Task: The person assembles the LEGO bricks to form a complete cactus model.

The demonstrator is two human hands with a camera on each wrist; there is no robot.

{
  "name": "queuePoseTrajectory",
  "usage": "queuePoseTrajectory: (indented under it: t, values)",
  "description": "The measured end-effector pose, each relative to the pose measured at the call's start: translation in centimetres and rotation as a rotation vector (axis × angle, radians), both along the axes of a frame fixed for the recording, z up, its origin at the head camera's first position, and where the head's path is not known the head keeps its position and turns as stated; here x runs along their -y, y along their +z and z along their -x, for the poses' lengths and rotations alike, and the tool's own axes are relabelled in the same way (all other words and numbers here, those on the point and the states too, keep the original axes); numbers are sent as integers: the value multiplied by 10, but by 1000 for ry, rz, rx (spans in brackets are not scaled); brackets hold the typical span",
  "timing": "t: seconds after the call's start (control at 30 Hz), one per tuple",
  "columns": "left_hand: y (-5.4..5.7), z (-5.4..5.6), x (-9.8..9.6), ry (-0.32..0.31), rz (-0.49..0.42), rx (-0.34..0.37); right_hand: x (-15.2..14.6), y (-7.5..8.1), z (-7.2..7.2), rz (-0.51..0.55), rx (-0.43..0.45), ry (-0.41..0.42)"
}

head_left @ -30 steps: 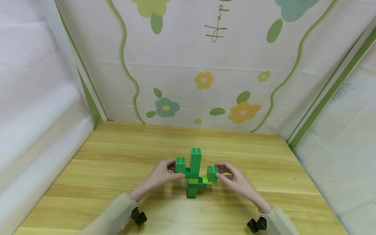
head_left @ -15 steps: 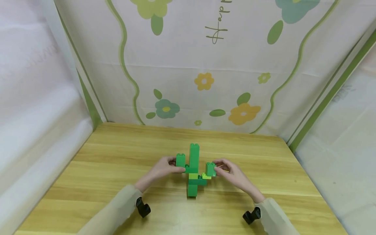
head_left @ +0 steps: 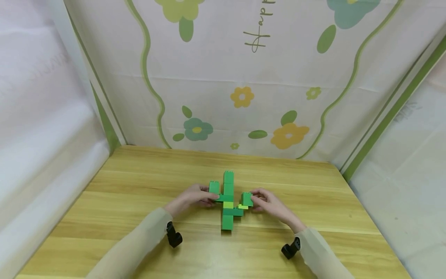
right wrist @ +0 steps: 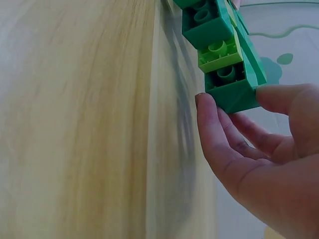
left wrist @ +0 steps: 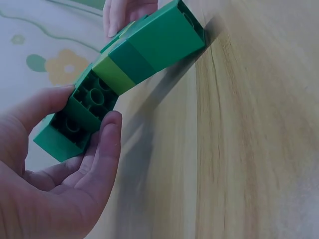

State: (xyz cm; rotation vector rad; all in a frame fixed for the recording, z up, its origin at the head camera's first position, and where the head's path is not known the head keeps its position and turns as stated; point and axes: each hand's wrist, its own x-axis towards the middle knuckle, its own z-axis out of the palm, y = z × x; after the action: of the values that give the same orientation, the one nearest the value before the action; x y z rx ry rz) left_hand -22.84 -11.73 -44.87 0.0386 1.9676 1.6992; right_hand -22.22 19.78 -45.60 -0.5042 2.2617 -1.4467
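Both hands hold one cactus-shaped toy brick build (head_left: 228, 190), mostly green with lime pieces in its trunk and right arm. It leans back, away from the person, and its hollow undersides show in the wrist views. My left hand (head_left: 195, 196) grips the left arm, thumb along the front and fingers behind; in the left wrist view the left hand (left wrist: 65, 184) has its fingers curled under the end brick (left wrist: 57, 142). My right hand (head_left: 273, 206) pinches the green block (head_left: 247, 198) on the right arm between thumb and fingers.
Under the build is a wooden table (head_left: 223, 252), with the build's shadow along it in the wrist views. A white flowered cloth (head_left: 209, 89) stands behind the table, and white cloth walls flank both sides. Black wrist cameras (head_left: 174, 235) hang at the sleeves.
The build has tipped back, away from the person, so its stud tops have turned out of sight. Both hands have turned with it, keeping their holds, and the right hand has shifted slightly left.
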Motion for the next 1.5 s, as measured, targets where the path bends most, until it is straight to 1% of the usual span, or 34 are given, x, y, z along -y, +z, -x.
queuePoseTrajectory:
  t: [0.13,0.23,0.47,0.63,0.77,0.97,1.1,1.2,1.3,1.4,1.5]
  values:
    - [-3,4,-1,16,10,48,1,-5,3,37,50,5]
    - [-6,6,-1,22,11,68,2,-8,5,47,63,-3]
    - [-8,9,-2,29,-20,104,3,-13,8,17,38,-13]
    - [-11,11,-1,57,-43,145,8,-9,6,-9,9,-29]
    - [-11,11,0,56,-40,152,9,-7,5,-30,-11,-25]
    - [-10,10,1,14,18,97,9,-7,6,-46,-10,-17]
    - [-9,9,2,-9,3,91,9,-9,7,-54,-2,-24]
    - [-7,9,3,-28,13,72,9,-9,7,-54,3,-24]
    - [-6,7,2,-48,53,14,9,-9,7,-49,4,-22]
    - [-4,6,0,-51,100,-48,8,-10,7,-42,3,-19]
    - [-3,4,-2,-52,149,-93,8,-10,8,-39,5,-16]
